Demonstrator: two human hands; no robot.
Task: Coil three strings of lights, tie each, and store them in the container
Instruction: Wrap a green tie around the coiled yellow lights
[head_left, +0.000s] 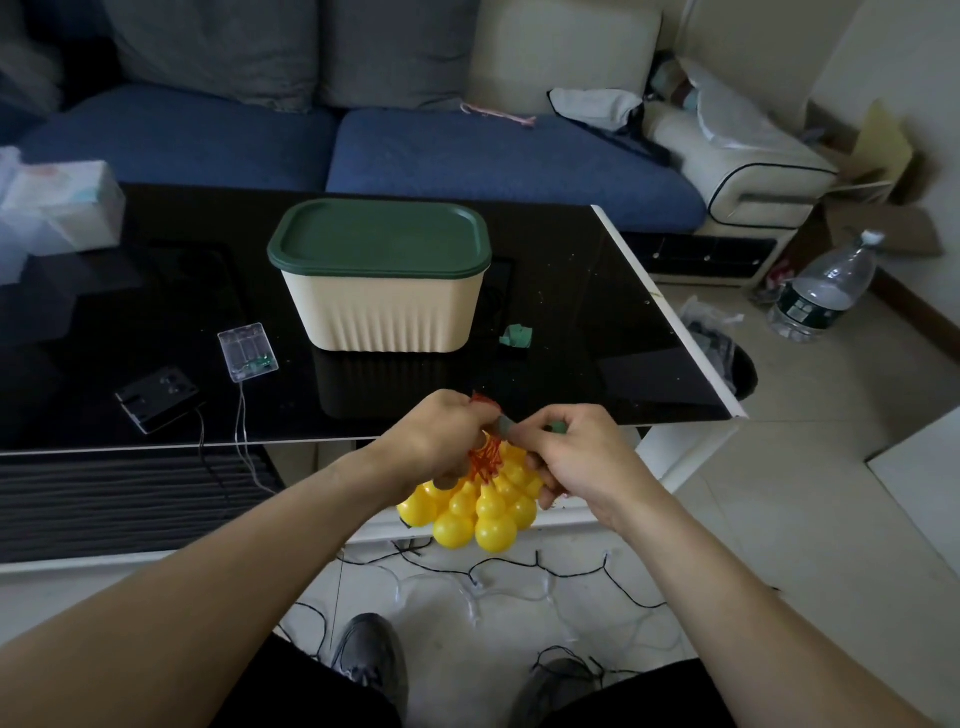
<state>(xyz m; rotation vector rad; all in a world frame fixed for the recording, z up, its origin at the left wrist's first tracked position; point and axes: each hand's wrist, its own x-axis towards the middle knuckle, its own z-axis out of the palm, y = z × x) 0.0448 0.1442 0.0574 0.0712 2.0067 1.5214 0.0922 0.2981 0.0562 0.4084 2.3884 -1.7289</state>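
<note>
A bunch of yellow gourd-shaped lights (475, 512) with red-orange cords hangs in front of the table's near edge. My left hand (434, 441) grips the gathered cords at the top of the bunch. My right hand (582, 457) pinches a green tie (557, 427) that runs across to the cords. The cream container (382, 312) with its green lid (379, 239) on stands shut at the middle of the black table. A clear battery box (248, 352) and a black battery box (156, 397) lie on the table's left, their wires trailing over the edge. Black and clear light strings (519, 577) lie on the floor.
A crumpled green tie piece (517, 335) lies right of the container. A tissue pack (57, 208) sits at the table's far left. A blue sofa (467, 156) stands behind. A water bottle (826, 291) and a bin (727, 358) stand on the floor to the right. My shoes (371, 660) are below.
</note>
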